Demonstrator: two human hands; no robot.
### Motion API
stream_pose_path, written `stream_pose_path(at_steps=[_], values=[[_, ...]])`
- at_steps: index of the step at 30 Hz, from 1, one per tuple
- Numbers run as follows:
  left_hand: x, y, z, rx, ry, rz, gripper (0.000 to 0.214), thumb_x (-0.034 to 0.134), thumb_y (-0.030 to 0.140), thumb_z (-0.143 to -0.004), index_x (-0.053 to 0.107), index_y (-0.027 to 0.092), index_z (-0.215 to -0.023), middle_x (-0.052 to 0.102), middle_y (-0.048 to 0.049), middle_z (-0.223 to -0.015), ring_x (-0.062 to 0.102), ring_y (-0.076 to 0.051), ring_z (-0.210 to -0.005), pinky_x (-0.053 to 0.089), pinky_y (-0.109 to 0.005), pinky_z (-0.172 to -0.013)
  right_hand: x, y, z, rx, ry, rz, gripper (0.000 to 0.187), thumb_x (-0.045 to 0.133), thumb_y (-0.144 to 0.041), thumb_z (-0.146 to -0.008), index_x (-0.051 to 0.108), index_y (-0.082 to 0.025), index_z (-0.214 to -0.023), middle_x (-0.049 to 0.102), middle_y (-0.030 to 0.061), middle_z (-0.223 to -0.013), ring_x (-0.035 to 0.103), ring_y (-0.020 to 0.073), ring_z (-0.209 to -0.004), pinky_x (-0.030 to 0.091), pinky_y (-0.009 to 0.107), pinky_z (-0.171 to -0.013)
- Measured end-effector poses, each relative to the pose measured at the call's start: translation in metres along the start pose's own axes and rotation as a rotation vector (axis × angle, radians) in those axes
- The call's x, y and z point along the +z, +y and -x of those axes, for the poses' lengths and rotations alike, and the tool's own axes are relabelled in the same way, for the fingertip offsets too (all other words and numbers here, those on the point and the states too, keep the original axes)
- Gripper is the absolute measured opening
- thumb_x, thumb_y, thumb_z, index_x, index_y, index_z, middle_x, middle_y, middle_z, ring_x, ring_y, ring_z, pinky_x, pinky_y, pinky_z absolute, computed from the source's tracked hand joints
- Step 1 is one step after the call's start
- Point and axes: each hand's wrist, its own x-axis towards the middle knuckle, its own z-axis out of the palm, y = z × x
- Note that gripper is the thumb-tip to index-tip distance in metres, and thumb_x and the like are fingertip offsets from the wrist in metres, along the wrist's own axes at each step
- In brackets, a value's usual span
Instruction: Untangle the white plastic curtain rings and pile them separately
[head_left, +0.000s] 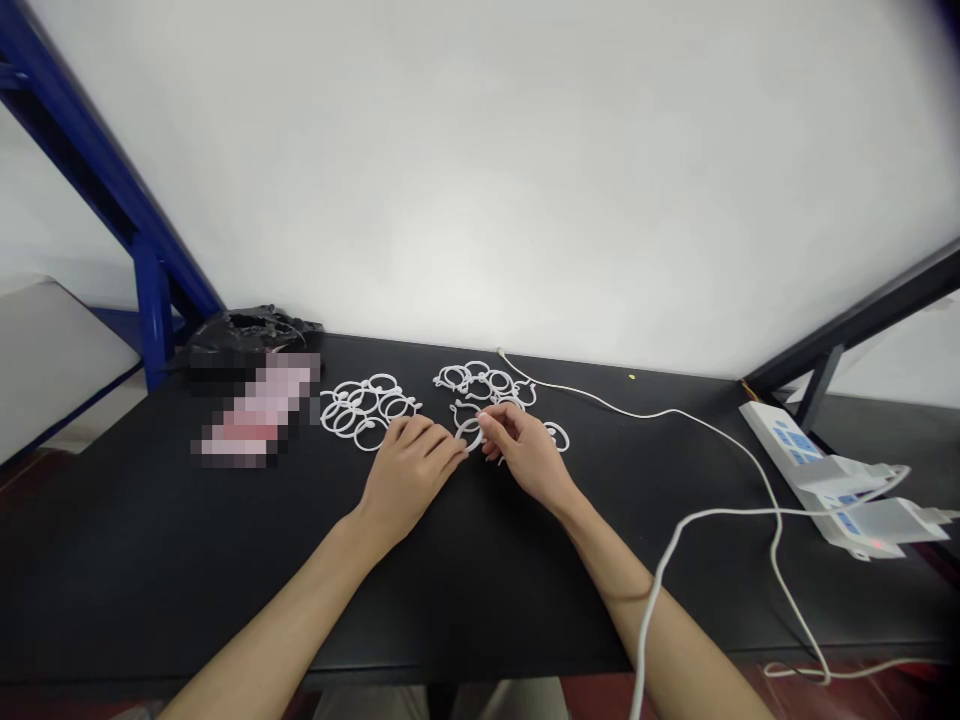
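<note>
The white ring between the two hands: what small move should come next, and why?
Perhaps a gentle turn of the white ring by the right hand, with the left hand steadying it. Both hands' fingers are at its edges, and they partly cover it, so turning might bring the hidden part into view.

The left hand (411, 470) and the right hand (529, 460) are left bare, as are the left forearm (300, 600) and the right forearm (637, 590), by which a smooth, tapering shape, narrowed toward the hands, is shown. On the legs, pale greyish-beige cloth (371, 703) is worn (only two small patches can be seen, parted by a dark gap).
</note>
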Motion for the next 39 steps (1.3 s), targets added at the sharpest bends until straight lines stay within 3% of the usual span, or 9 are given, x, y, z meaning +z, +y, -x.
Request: stream_pose_path(at_steps=[3, 7, 9, 17, 20, 24, 29, 33, 39], values=[[0.000, 0.001, -0.001, 0.001, -0.021, 0.024, 0.021, 0.048, 0.021, -0.097, 0.066, 0.021, -0.087, 0.068, -0.0029, -0.082, 0.054, -0.020, -0.085, 0.040, -0.038, -0.080, 0.002, -0.002, 0.001, -0.015, 0.016, -0.068, 0.027, 0.058, -0.046, -0.088, 0.062, -0.019, -0.086, 0.062, -0.0012, -0.068, 0.061, 0.0122, -0.060, 0.054, 0.026, -0.060], [0.000, 0.002, -0.001, 0.016, -0.036, 0.024, 0.021, 0.049, 0.021, -0.098, 0.065, 0.021, -0.085, 0.066, -0.0021, -0.081, 0.053, -0.019, -0.083, 0.040, -0.036, -0.079, 0.004, -0.005, 0.004, -0.053, 0.011, -0.104, 0.030, 0.061, -0.046, -0.087, 0.061, -0.020, -0.103, 0.064, -0.0010, -0.075, 0.061, 0.0119, -0.060, 0.054, 0.026, -0.059], [0.001, 0.002, -0.001, 0.016, -0.046, 0.026, 0.020, 0.049, 0.022, -0.098, 0.065, 0.021, -0.085, 0.066, -0.0019, -0.080, 0.053, -0.019, -0.082, 0.040, -0.036, -0.078, 0.003, -0.006, 0.005, -0.066, -0.006, -0.073, 0.027, 0.061, -0.046, -0.088, 0.062, -0.019, -0.094, 0.062, -0.0017, -0.069, 0.059, 0.0117, -0.058, 0.053, 0.026, -0.059], [0.006, 0.003, 0.002, -0.151, -0.079, 0.141, 0.038, 0.052, 0.044, -0.095, 0.056, 0.018, -0.122, 0.067, -0.0090, -0.109, 0.057, -0.026, -0.101, 0.043, -0.043, -0.090, 0.003, -0.003, 0.008, -0.209, -0.033, 0.035, 0.018, 0.059, -0.038, -0.091, 0.060, -0.021, -0.083, 0.062, -0.0024, -0.066, 0.059, 0.0128, -0.060, 0.048, 0.026, -0.061], [0.008, 0.003, 0.003, -0.131, -0.094, 0.165, 0.038, 0.051, 0.041, -0.096, 0.055, 0.018, -0.126, 0.069, -0.0085, -0.109, 0.058, -0.025, -0.100, 0.043, -0.044, -0.091, 0.006, -0.001, 0.008, -0.250, -0.047, 0.083, 0.016, 0.059, -0.035, -0.091, 0.061, -0.022, -0.082, 0.065, -0.0012, -0.071, 0.062, 0.0139, -0.064, 0.049, 0.026, -0.062], [0.007, 0.001, 0.001, -0.165, -0.044, 0.113, 0.037, 0.053, 0.035, -0.094, 0.055, 0.015, -0.126, 0.067, -0.0103, -0.111, 0.057, -0.026, -0.102, 0.044, -0.043, -0.090, 0.006, 0.004, 0.007, -0.387, 0.049, 0.270, 0.014, 0.060, -0.036, -0.092, 0.066, -0.023, -0.095, 0.068, 0.0029, -0.087, 0.062, 0.0180, -0.080, 0.052, 0.032, -0.075], [0.000, -0.008, 0.000, -0.405, 0.016, -0.155, 0.038, 0.054, 0.029, -0.089, 0.057, 0.016, -0.125, 0.062, -0.0140, -0.111, 0.054, -0.032, -0.103, 0.044, -0.047, -0.086, 0.009, 0.016, 0.001, -0.537, 0.187, 0.679, 0.030, 0.062, -0.036, -0.090, 0.064, -0.021, -0.116, 0.062, 0.0113, -0.111, 0.053, 0.0279, -0.107, 0.046, 0.046, -0.097], [-0.005, -0.016, 0.006, -0.509, -0.017, -0.258, 0.035, 0.053, 0.026, -0.087, 0.059, 0.015, -0.120, 0.061, -0.0155, -0.111, 0.052, -0.035, -0.105, 0.043, -0.050, -0.086, 0.018, 0.024, -0.005, -0.502, 0.168, 0.839, 0.024, 0.066, -0.033, -0.088, 0.068, -0.020, -0.108, 0.059, 0.0130, -0.115, 0.050, 0.0309, -0.111, 0.044, 0.049, -0.098], [-0.003, -0.019, 0.013, -0.481, -0.059, -0.314, 0.036, 0.052, 0.018, -0.083, 0.058, 0.015, -0.118, 0.060, -0.0165, -0.110, 0.051, -0.035, -0.104, 0.042, -0.050, -0.086, 0.023, 0.021, -0.001, -0.502, 0.143, 0.819, 0.011, 0.058, -0.023, -0.092, 0.069, -0.020, -0.090, 0.060, 0.0111, -0.108, 0.051, 0.0271, -0.105, 0.046, 0.045, -0.095]])
